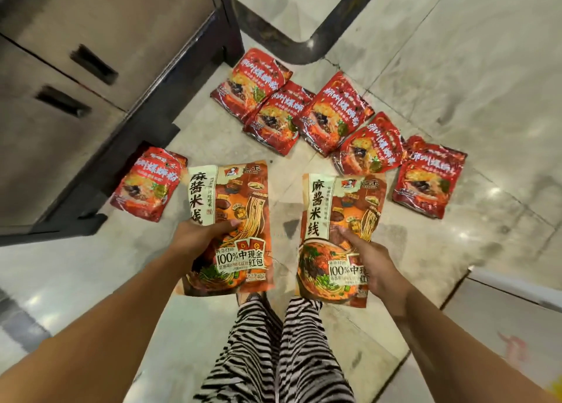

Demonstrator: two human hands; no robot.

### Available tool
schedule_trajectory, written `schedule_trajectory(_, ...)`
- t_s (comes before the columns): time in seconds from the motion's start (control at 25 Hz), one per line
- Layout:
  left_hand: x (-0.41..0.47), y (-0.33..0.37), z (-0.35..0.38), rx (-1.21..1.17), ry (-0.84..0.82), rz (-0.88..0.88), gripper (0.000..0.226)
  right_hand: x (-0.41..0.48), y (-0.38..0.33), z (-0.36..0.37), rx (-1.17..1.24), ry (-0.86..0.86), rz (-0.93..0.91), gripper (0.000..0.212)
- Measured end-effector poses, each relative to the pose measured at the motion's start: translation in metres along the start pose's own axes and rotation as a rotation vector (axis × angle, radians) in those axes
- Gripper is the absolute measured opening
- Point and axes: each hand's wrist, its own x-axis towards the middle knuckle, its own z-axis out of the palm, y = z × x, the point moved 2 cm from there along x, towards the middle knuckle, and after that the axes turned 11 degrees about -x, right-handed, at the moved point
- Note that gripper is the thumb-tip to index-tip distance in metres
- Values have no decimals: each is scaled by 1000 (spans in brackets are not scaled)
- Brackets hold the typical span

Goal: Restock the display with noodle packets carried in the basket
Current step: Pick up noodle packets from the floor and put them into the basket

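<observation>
While both arms reach out over the tiled floor [456, 68], each hand grips 1 orange noodle packet, held face up and apart from the other. The left hand [200, 235] has its thumb across the front of the left packet [240, 190]. The right hand [371, 263] clasps the right packet [340, 208] at its side edge. Beyond them, 5 red packets [334, 114] lie on the floor in a loose arc, several overlapping. 1 lone red packet [149, 184] lies against the dark base of a cabinet [60, 114].
</observation>
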Motion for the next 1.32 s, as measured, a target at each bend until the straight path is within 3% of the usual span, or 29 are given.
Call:
schedule_trajectory(0.28,-38,13,62,153,-12,21,29,-14,35,-70,141,-22,36,43)
schedule_trajectory(0.52,-52,1,147,352,-116,-20,29,-16,84,-152,297,45,53,43)
schedule_trajectory(0.6,-55,-2,179,438,-167,-14,34,-15,104,-175,378,75,61,53)
schedule_trajectory(0.72,-61,-3,225,579,-270,17,35,-13,133,-197,487,106,74,86)
schedule_trajectory(0.76,-63,-1,239,639,-319,22,36,-14,142,-203,523,121,71,85)
schedule_trajectory(0.92,-70,0,297,882,-438,44,77,-26,186,-216,704,194,93,86)
schedule_trajectory(0.96,-71,-2,309,910,-466,50,77,-32,197,-214,756,208,97,85)
schedule_trajectory(1.08,-78,-11,340,1016,-567,90,49,-49,230,-201,881,277,103,85)
schedule_trajectory(1.2,-90,-29,362,1142,-702,144,36,-71,263,-172,1045,360,111,61)
schedule_trajectory(1.32,-105,-47,363,1262,-846,145,30,-91,290,-118,1235,445,134,76)
